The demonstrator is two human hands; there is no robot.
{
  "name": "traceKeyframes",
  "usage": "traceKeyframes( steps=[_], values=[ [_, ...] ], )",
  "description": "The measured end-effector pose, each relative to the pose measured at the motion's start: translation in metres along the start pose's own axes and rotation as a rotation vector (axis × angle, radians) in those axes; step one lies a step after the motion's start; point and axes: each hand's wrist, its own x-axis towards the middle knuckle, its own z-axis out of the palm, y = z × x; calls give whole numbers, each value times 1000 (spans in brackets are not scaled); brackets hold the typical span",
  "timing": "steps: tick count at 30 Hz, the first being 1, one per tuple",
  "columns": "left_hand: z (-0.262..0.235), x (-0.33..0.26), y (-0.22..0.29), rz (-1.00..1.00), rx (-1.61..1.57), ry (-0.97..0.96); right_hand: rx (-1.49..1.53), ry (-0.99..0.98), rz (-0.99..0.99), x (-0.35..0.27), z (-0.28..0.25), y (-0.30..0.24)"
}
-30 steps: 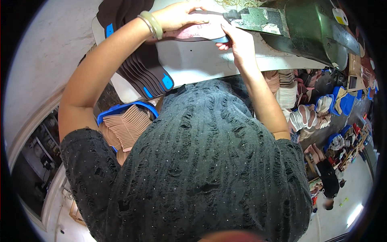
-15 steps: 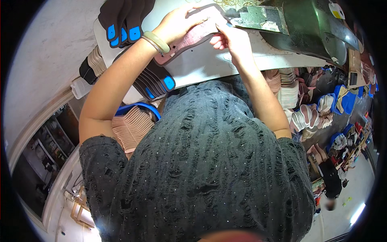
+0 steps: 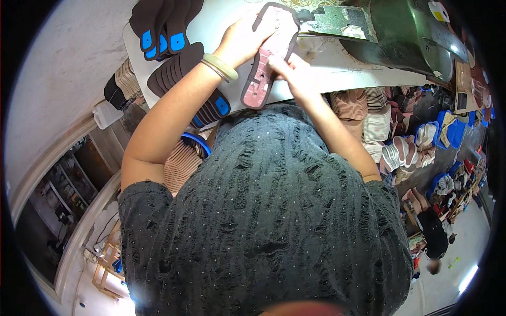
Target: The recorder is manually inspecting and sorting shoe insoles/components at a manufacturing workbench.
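Observation:
My left hand (image 3: 247,41) grips the left side of a pink shoe insole (image 3: 257,88) with a dark border, its fingers lying over the wide upper part. The narrow end points toward me over the table's front edge, and small dark holes and marks show on it. My right hand (image 3: 296,73) is closed at the insole's right edge, thumb on the upper face and the other fingers curled, partly hidden. Glare washes out the insole's wide part. Left of my left wrist lies a fanned row of dark insoles (image 3: 174,68) with blue patches at their ends.
More dark insoles (image 3: 158,23) lie at the white table's (image 3: 358,78) far left. A green machine (image 3: 400,37) stands at the right. Stacked pink insoles (image 3: 179,166) sit in a blue basket (image 3: 197,141) below. Several stacks (image 3: 375,113) fill the right side; a person (image 3: 435,231) is farther off.
The insole has turned from a slant to nearly upright, its narrow end swinging toward me. My left hand moved right with it; my right hand came down and left along its edge.

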Motion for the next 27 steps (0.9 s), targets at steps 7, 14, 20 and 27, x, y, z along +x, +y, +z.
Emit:
traceKeyframes(
  steps=[7,14,20,27],
  values=[
    [2,11,-5,97,-21,-39,135,-63,-34,4,-8,12],
    [10,30,-18,332,343,163,45,42,-44,13,-17,4],
    [1,33,-47,93,-186,157,54,26,-69,13,-5,1],
    [-11,-20,-90,-170,-765,279,497,-442,236,-18,37,20]
  ],
)
